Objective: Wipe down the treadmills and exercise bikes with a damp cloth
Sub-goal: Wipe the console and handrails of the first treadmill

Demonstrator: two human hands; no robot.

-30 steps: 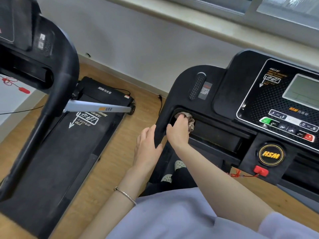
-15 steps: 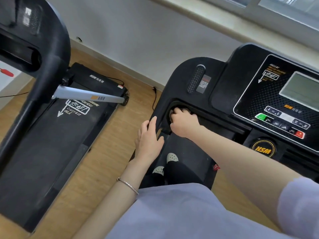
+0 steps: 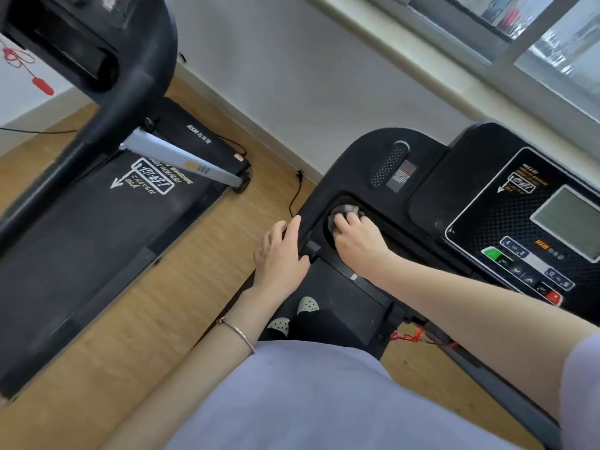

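Wooden floor (image 3: pixel 194 287) runs to a white wall (image 3: pixel 292 92) under a window (image 3: pixel 552 34). I log two black machines. The left treadmill (image 3: pixel 97 238) carries a white boxed label with an arrow on its belt; I cannot read the characters. A red safety key (image 3: pixel 42 86) hangs by its upright.

The right treadmill (image 3: pixel 350 170) stands directly before the person. Its console (image 3: pixel 506 216) has a grey screen (image 3: pixel 568 222), an orange brand mark that reads roughly "HSM", a green button (image 3: pixel 493 254) and a red button (image 3: pixel 554 297). The other console print is too blurred to read.

The right hand (image 3: pixel 355 240) sits in the round recess (image 3: pixel 328 219) at the console's left end, fingers (image 3: pixel 347 219) curled down and clamped on the cloth (image 3: pixel 349 210). The cloth lies bunched beneath and just beyond the fingertips, inside the recess, only its far edge showing. The left hand (image 3: pixel 282 258) rests on the console's outer left edge, fingers straight and close together, holding nothing. A thin bracelet (image 3: pixel 238 332) circles that wrist.
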